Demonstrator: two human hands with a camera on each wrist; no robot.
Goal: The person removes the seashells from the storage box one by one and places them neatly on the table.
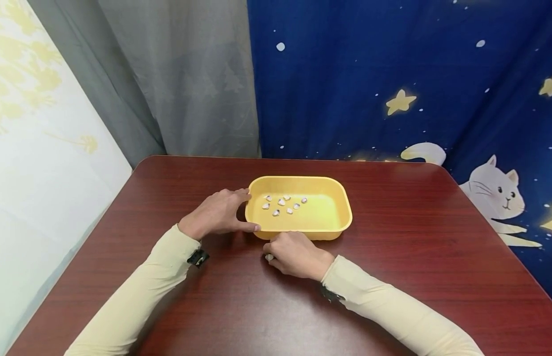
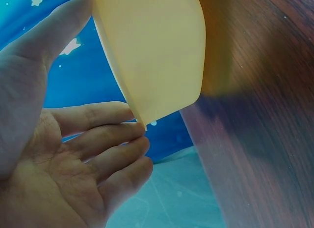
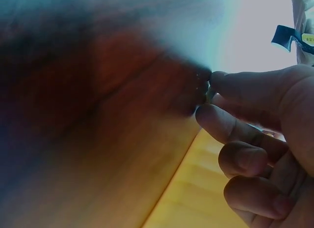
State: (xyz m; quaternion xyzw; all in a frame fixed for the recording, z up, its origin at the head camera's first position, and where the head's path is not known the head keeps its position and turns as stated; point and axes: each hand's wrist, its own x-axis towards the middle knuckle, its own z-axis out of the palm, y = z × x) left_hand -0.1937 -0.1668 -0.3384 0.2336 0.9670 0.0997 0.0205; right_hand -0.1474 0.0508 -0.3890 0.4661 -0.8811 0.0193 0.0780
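A yellow plastic basin (image 1: 326, 212) stands on the table, with several small whitish stones (image 1: 281, 202) lying in its left half. My left hand (image 1: 221, 211) is at the basin's left end, thumb and fingertips against the rim. Those fingers reach out nearly straight along the rim in the left wrist view. Just in front of the basin's near wall, my right hand (image 1: 298, 254) is low over the table. Between its thumb and index finger it pinches a small pale stone (image 1: 269, 257), mostly covered by the fingertips. Its other fingers are curled in the right wrist view.
The dark red wooden table (image 1: 404, 217) extends around the basin on all sides. Behind it hang a grey curtain (image 1: 204, 89) and a blue curtain (image 1: 329, 89) with stars and a white cat. A pale patterned surface (image 1: 44, 148) lies along the left side.
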